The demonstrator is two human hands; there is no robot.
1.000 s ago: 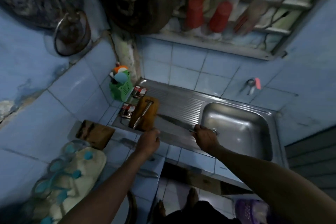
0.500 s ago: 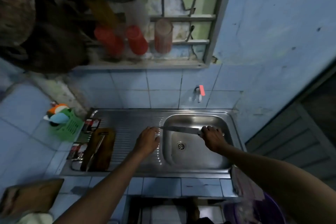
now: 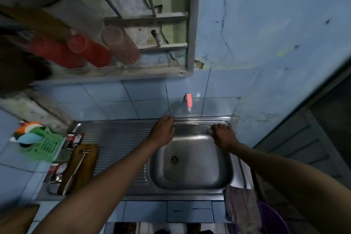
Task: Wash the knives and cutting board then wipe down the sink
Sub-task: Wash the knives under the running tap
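Observation:
My right hand point(image 3: 223, 136) grips the handle of a long knife point(image 3: 193, 127) over the back of the steel sink point(image 3: 190, 188), just below the red-handled tap point(image 3: 189, 100). The blade points left and is hard to make out against the steel. Its tip ends by my left hand point(image 3: 163, 131), whose fingers lie fairly straight at the basin's back left corner. A brown cutting board point(image 3: 89, 167) rests on the left end of the drainboard. On it lies a second knife point(image 3: 76, 171) with a metal handle.
A green basket point(image 3: 44, 147) of sponges stands left of the sink, with sachets point(image 3: 73, 139) beside the board. A checked cloth point(image 3: 241, 213) hangs over the sink's front right corner above a purple bucket point(image 3: 273, 222). Red cups point(image 3: 91, 51) sit on the window shelf.
My view swung right from the drainboard to the basin. My right hand carried the knife off the drainboard to the back of the basin under the tap, and my left hand followed alongside.

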